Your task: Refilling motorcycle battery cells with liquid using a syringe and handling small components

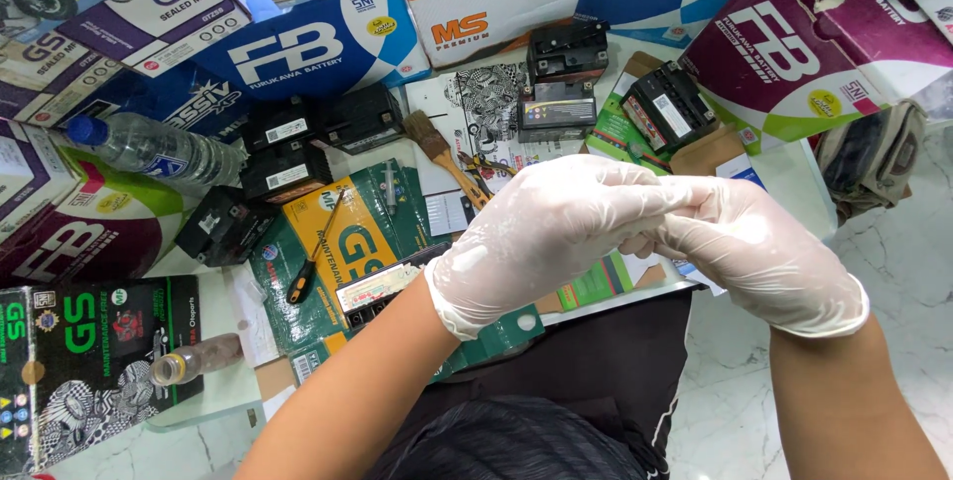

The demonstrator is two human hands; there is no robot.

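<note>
Both hands gloved in thin white latex, meeting mid-frame above the table edge (635, 299). Left hand (541, 232) pinches the fingertip ends of the right hand (754, 257), whose fingers run leftward into that pinch; long axis roughly level. Best to tug each fingertip evenly, avoiding a tear. Beyond the pinch: screwdriver (316, 247), brush (442, 154), small black batteries (566, 78), stacked cartons.
</note>
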